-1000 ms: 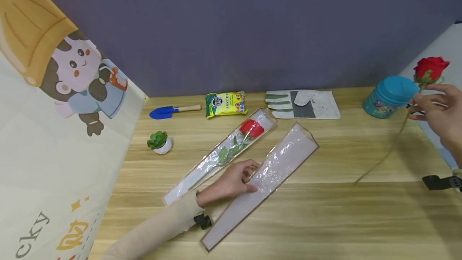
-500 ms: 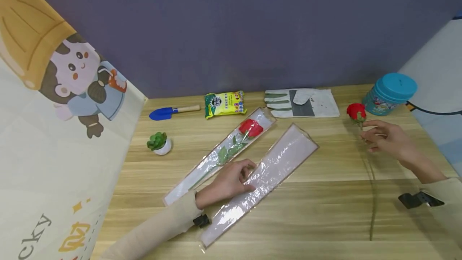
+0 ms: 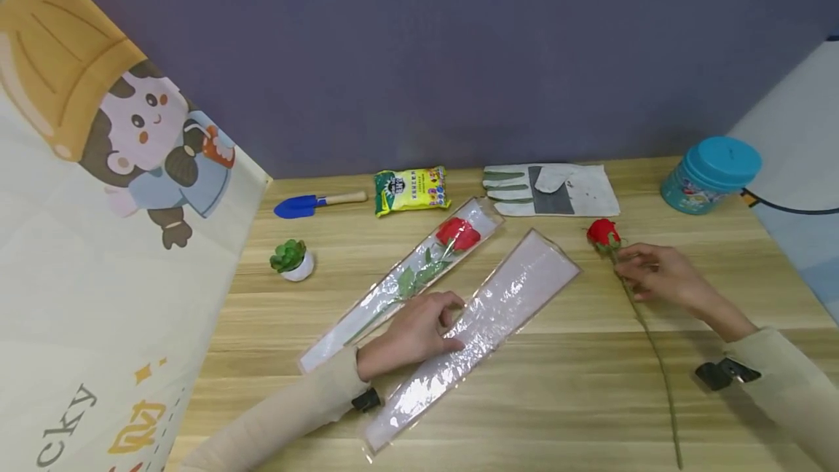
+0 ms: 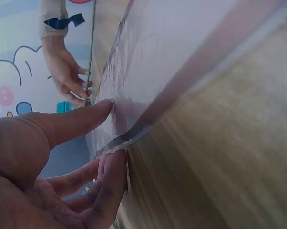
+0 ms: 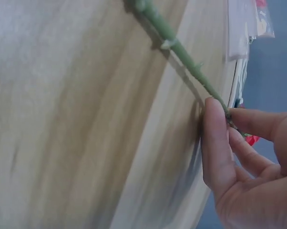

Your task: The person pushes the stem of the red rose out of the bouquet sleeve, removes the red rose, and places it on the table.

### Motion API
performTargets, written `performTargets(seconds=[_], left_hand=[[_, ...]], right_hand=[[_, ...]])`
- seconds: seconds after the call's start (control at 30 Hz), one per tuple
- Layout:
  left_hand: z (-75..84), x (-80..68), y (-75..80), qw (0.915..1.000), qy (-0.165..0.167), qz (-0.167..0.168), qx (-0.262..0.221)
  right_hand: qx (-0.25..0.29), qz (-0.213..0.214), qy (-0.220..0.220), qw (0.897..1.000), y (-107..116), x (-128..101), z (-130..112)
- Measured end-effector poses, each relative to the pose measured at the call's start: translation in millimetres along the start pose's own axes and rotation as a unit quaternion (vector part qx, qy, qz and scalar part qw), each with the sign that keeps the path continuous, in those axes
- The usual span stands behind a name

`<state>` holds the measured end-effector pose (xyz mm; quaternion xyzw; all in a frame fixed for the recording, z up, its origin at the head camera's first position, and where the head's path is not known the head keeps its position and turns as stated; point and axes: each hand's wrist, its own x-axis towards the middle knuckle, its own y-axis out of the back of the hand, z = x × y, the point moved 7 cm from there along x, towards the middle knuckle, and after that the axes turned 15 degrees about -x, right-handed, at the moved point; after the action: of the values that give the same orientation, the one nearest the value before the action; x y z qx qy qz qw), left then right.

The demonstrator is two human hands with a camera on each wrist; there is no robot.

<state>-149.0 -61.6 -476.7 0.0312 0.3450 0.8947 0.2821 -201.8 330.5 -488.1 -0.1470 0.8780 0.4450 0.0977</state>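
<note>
My left hand (image 3: 451, 323) pinches the near edge of an empty clear flower sleeve (image 3: 498, 304) lying diagonally on the wooden table (image 3: 577, 399). In the left wrist view the thumb lies on top of the sleeve (image 4: 181, 57) and the fingers curl under its edge. My right hand (image 3: 624, 262) pinches the long green stem (image 3: 658, 377) of a loose red rose (image 3: 601, 231) just below the bloom. The bloom lies on the table a little to the right of the sleeve's wide end. The right wrist view shows thumb and fingers closed on the stem (image 5: 181, 52).
A second sleeve holding a wrapped red rose (image 3: 419, 268) lies left of the empty one. Along the back stand a blue trowel (image 3: 308, 204), a yellow-green bag (image 3: 411, 190), a work glove (image 3: 550, 189) and a teal tin (image 3: 711, 173). A small potted succulent (image 3: 291, 259) sits left.
My right hand has carried the rose down from beside the teal tin and leftward, laying it on the table near the empty sleeve's wide end. The left hand has kept its hold.
</note>
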Motion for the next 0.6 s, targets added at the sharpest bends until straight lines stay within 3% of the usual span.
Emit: performTargets(seconds=[0.37, 0.6], left_hand=[[-2.5, -2.8, 1.5, 0.9998, 0.013, -0.016, -0.006], [-4.8, -13.2, 14.6, 0.9986, 0.013, -0.012, -0.049]], right_hand=[[-0.019, -0.002, -0.016, 1.0, -2.6, 0.6, -0.5], [-0.11, 0.002, 0.013, 0.994, 24.5, -6.0, -12.9]])
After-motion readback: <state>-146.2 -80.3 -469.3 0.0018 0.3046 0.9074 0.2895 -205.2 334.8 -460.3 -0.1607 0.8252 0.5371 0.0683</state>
